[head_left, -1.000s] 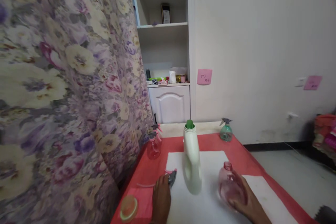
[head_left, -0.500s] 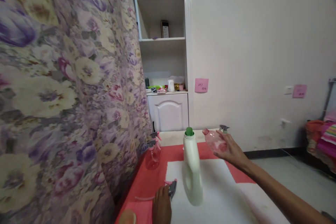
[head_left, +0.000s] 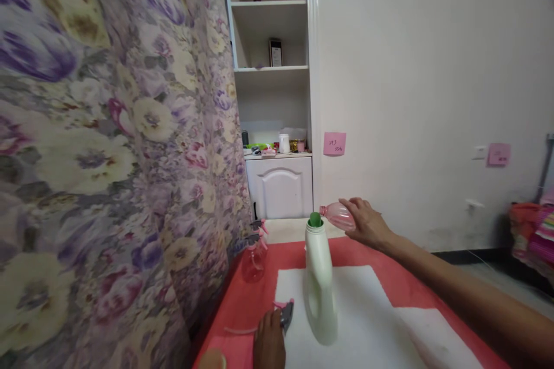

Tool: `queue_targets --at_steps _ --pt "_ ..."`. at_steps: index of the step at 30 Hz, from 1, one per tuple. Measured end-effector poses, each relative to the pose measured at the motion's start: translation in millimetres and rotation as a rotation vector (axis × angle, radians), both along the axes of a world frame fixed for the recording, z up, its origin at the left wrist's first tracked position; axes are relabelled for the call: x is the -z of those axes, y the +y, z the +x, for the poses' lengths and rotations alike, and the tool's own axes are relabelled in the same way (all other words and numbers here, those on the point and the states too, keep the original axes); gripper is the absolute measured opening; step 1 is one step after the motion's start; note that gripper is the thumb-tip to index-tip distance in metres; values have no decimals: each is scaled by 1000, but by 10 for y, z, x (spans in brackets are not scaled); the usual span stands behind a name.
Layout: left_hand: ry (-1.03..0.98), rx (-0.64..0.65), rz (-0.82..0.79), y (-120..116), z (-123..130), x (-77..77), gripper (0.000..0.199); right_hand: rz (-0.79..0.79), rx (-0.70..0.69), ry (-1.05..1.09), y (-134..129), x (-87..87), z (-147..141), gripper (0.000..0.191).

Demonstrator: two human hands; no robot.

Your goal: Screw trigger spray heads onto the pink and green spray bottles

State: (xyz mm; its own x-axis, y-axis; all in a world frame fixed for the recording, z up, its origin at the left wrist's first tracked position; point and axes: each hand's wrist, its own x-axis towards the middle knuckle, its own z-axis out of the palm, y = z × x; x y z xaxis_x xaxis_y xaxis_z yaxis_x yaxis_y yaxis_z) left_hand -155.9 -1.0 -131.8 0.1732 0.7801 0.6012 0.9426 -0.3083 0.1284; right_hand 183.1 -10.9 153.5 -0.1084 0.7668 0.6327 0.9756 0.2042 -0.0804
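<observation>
A tall white jug (head_left: pixel 320 282) with a green open neck (head_left: pixel 315 219) stands upright on a white cloth (head_left: pixel 363 323) on the red table (head_left: pixel 242 305). My right hand (head_left: pixel 367 223) holds a clear pink bottle (head_left: pixel 338 216) tipped on its side, its mouth just beside the jug's green neck. My left hand (head_left: pixel 269 345) rests at the table's near edge on a grey and pink spray head (head_left: pixel 285 312) with a thin tube.
A pink spray bottle (head_left: pixel 254 256) stands at the table's left by a flowered curtain (head_left: pixel 112 161). Behind are a white shelf unit and cupboard (head_left: pixel 280 184) with small items, a white wall with pink notes (head_left: pixel 334 143), and bright cloth (head_left: pixel 534 225) at right.
My right hand lifted the pink bottle off the white cloth, carried it up and leftward, and tipped it until its mouth reached the jug's neck. My left hand stayed on the spray head.
</observation>
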Motion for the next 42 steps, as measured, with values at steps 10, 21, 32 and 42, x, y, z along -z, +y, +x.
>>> queue_targets --at_steps 10,21,32,42 --pt "15 -23 -24 -35 24 -18 44 -1 -23 -168 29 -130 -8 81" --pt "-40 -10 -34 -62 33 -99 39 28 -16 -236 70 -165 -5 84" --pt "-34 -16 -83 -61 27 -91 41 43 -13 -286 79 -236 10 83" --pt "-68 0 -37 -73 20 -112 43 48 -32 -271 145 -216 47 87"
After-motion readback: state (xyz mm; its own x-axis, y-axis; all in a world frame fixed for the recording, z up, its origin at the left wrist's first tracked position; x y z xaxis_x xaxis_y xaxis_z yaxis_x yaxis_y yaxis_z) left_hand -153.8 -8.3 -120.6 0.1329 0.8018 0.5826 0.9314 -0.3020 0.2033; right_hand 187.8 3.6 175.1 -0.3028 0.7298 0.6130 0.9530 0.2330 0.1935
